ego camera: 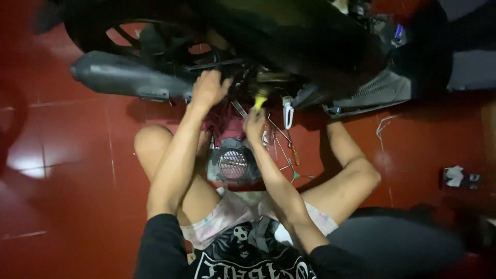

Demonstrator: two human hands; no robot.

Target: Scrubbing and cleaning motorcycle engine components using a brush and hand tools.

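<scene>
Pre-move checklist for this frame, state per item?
1. Left hand braced on the scooter's dark underside, beside the black exhaust pipe: ok.
2. Right hand closed on the yellow-handled tool: ok.
3. Tool tip seated on its fastener: cannot tell, hidden.
4. Grey round-grilled fan cover lying off on the red tiled floor: ok.
5. Loose thin metal tools by the knee, out of the way: not ok.
</scene>
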